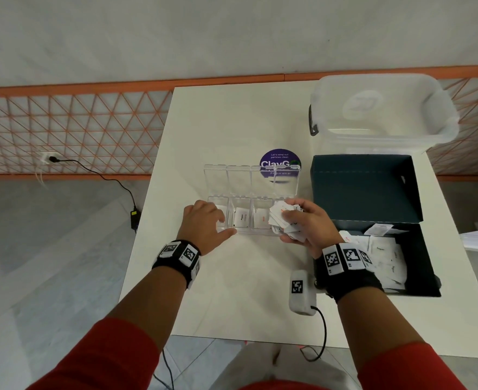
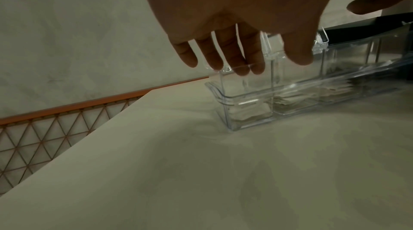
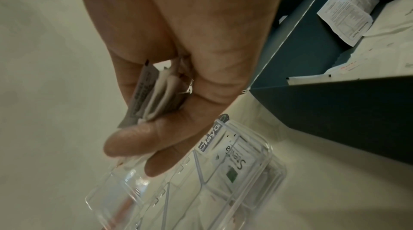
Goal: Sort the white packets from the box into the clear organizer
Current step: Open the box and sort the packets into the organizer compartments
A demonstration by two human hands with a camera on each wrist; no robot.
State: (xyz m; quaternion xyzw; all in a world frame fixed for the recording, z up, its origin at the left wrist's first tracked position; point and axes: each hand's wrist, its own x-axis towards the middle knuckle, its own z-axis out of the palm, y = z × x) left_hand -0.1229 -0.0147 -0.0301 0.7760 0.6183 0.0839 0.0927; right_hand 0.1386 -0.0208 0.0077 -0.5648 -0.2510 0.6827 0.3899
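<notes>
- Head view: white packets, a fanned stack, are gripped in the right hand over the right end of the clear organizer; thumb and curled fingers clamp the stack, probably so single packets can be dealt off by type.
- Organizer sits mid-table, lids tipped back and open. Its compartments already hold packets: one reads "Pepper", the next has red print, and the right-wrist view shows "Stevia" in the end one.
- Left hand is spread over the left end compartment, fingers straight, gripping nothing; likely steadying the light organizer.
- Dark box sits just right of the organizer, many packets loose inside; sorting looks partway done.
- Box's raised flap and a translucent tub stand behind.
- Tagged white device with cable lies on the table near the right wrist; a possible snag.
</notes>
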